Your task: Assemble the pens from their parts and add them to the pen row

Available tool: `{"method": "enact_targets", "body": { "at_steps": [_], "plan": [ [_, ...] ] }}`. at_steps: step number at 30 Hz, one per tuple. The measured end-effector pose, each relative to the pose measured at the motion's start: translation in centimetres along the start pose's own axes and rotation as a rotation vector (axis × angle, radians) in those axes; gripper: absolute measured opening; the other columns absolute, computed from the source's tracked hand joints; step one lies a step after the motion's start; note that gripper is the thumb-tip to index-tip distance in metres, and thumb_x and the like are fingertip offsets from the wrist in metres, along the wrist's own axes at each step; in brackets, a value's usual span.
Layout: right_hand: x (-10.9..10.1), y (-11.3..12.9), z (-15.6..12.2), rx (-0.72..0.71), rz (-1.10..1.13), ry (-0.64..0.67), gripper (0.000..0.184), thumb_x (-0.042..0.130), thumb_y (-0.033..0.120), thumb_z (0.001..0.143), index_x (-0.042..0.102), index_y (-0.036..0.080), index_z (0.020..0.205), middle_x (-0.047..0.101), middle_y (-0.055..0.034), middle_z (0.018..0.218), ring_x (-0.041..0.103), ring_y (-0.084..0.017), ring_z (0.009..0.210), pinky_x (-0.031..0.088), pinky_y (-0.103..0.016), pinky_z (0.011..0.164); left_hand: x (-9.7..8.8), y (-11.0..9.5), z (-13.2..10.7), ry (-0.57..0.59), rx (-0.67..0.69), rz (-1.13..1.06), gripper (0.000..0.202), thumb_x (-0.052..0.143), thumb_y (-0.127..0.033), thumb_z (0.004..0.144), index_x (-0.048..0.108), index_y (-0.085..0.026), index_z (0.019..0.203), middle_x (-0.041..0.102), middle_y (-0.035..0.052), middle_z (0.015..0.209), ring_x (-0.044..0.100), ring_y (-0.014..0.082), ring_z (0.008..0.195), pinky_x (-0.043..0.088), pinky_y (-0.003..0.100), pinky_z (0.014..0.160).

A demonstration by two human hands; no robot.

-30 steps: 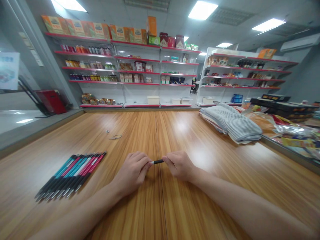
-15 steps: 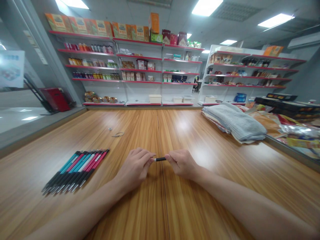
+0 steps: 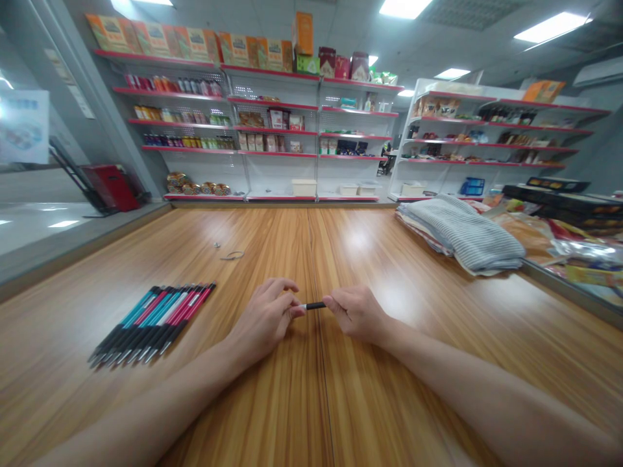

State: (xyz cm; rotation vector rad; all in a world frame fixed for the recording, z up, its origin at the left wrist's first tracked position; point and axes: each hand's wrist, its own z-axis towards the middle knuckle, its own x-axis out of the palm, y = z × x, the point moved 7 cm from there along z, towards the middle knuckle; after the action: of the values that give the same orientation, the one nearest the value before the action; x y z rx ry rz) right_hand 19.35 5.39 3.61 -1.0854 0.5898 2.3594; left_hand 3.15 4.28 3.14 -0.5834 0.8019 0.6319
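Note:
My left hand and my right hand rest low over the wooden table, near its middle seam. Between them they hold a black pen, level and crosswise. My left fingertips pinch its pale tip, and my right fingers grip its black barrel. Most of the pen is hidden inside my right hand. To the left lies a neat row of several pens with teal, red and white barrels and black grips.
A small wire ring and a tiny metal piece lie farther back on the left. Folded striped cloths and packaged goods sit at the right. Store shelves line the back wall.
Both hands keep hold of the pen. My left fingers have spread a little, so that only the fingertips pinch the tip. The camera has tilted slightly downward.

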Motion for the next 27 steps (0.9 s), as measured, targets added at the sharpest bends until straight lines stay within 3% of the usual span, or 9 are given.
{"method": "enact_targets", "body": {
  "at_steps": [7,14,27],
  "plan": [
    [0.0,0.0,0.0,-0.003,-0.009,0.004,0.036,0.039,0.030,0.098,0.045,0.017,0.064,0.044,0.0026,0.055,0.037,-0.008,0.050,0.023,-0.025,0.052,-0.2,-0.4,0.1,-0.020,0.011,0.013,0.019,0.049,-0.023,0.093,0.063,-0.019,0.105,0.058,0.0110,0.117,0.051,0.0248,0.112,0.044,0.045,0.095],
    [0.1,0.2,0.1,-0.027,-0.007,0.007,0.037,0.039,0.029,0.098,0.045,0.016,0.063,0.047,0.0022,0.055,0.037,-0.008,0.049,0.022,-0.025,0.051,-0.2,-0.7,0.1,0.000,0.033,0.011,0.018,0.049,-0.020,0.092,0.066,-0.018,0.087,0.056,0.0106,0.123,0.048,0.0261,0.115,0.044,0.047,0.096],
    [0.2,0.3,0.2,0.027,0.022,0.071,0.034,0.043,0.031,0.095,0.046,0.017,0.064,0.048,0.0019,0.057,0.041,-0.008,0.052,0.026,-0.024,0.054,-1.6,-0.7,0.2,-0.113,-0.001,0.123,0.010,0.058,-0.025,0.088,0.066,-0.021,0.086,0.061,0.0079,0.119,0.049,0.0270,0.113,0.037,0.047,0.096]
  ]
}}
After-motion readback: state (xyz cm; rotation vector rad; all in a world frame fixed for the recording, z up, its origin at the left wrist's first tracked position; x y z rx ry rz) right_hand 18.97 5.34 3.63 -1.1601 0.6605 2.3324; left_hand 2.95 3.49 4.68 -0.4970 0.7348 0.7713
